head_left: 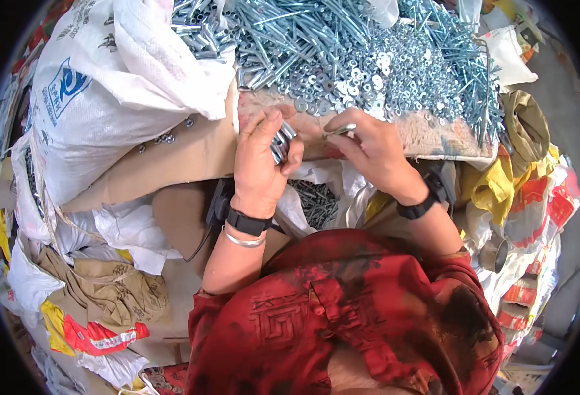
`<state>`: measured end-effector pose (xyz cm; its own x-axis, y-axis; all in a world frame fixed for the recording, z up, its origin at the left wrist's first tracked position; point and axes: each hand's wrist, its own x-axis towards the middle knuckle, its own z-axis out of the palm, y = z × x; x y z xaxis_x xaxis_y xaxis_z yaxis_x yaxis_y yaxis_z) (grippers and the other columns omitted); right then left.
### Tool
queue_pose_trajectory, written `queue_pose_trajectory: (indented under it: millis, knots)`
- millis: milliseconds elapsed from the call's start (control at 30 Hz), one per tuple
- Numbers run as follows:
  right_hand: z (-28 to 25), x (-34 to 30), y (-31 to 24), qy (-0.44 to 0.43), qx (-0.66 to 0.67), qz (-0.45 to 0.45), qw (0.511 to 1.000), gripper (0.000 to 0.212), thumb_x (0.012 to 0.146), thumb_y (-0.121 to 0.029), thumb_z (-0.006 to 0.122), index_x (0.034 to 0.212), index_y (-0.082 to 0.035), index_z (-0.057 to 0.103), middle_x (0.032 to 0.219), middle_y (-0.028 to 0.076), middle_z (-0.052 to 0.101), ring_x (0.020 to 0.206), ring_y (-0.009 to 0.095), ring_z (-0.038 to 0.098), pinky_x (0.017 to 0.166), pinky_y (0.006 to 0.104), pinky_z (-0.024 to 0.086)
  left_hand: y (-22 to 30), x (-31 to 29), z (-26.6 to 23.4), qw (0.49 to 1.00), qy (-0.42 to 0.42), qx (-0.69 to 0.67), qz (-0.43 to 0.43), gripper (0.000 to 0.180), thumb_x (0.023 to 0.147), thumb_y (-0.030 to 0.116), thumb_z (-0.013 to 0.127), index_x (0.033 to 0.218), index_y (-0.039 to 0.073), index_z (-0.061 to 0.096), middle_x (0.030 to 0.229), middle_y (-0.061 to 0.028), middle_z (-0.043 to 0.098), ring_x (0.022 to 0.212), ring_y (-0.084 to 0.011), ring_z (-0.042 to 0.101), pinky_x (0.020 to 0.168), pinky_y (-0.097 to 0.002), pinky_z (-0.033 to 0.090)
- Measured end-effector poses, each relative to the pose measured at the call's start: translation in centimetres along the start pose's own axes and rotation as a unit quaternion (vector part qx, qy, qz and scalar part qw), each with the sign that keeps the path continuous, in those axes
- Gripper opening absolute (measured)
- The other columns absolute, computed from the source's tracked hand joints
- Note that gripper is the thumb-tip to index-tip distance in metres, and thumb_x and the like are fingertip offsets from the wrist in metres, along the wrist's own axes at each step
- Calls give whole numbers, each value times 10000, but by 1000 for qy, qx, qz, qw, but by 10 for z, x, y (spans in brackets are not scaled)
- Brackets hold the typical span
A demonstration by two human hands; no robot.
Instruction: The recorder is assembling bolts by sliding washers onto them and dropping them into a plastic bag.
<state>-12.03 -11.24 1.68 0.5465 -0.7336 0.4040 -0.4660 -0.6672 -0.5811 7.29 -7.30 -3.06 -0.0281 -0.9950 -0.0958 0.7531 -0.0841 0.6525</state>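
Observation:
Several shiny metal sleeves [280,143] lie in my left hand [258,161], whose fingers curl round them over the near edge of the worktop. To its right, my right hand [377,150] pinches a small flat silver piece, seemingly a washer [342,130], between thumb and fingers. The two hands are a short gap apart. Just beyond them spreads a heap of loose washers [349,87]. Long threaded rods or bolts [303,29] are piled behind it, with more metal sleeves [201,33] at the far left of the pile.
A large white woven sack [115,85] stands at the left of the worktop, a few loose nuts [165,138] beside it. Below the edge, an open white bag holds dark screws [314,203]. Brown cloth-like sacks [105,283] lie lower left; yellow and red bags [527,197] crowd the right.

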Motion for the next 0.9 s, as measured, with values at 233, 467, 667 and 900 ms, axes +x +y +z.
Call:
queue_pose_trajectory:
  millis: [233, 467, 667, 900]
  knots:
    - [-15, -21, -24, -16, 40, -53, 998, 133, 864, -50, 681, 963, -33, 592, 801, 138, 598, 715, 341, 595, 619, 393, 475, 4, -4, -3, 993, 3, -121, 8, 378, 961, 341, 636, 1133, 5, 602, 828, -116, 632, 535, -113, 497, 419, -223, 331]
    - [-39, -38, -43, -50, 76, 3, 996, 98, 894, -60, 656, 966, -8, 615, 750, 121, 576, 641, 266, 575, 592, 364, 454, 2, -5, -6, 990, -49, -127, -29, 366, 985, 334, 602, 1156, 10, 604, 702, -41, 535, 492, -88, 427, 417, -223, 294]
    - [-62, -30, -33, -39, 20, 6, 999, 84, 894, -82, 669, 915, -4, 645, 715, 94, 578, 604, 196, 547, 559, 319, 418, 3, -15, 7, 980, -128, -122, -96, 336, 996, 326, 587, 1114, 14, 623, 644, -19, 504, 467, -66, 397, 406, -214, 276]
    - [-79, -23, -29, -286, 165, 14, 944, 155, 892, -123, 651, 833, 19, 640, 726, 72, 624, 651, 156, 570, 617, 296, 444, 12, -29, 26, 949, -200, 194, -145, 174, 937, 197, 663, 967, 29, 632, 614, 32, 491, 451, -34, 388, 399, -189, 250]
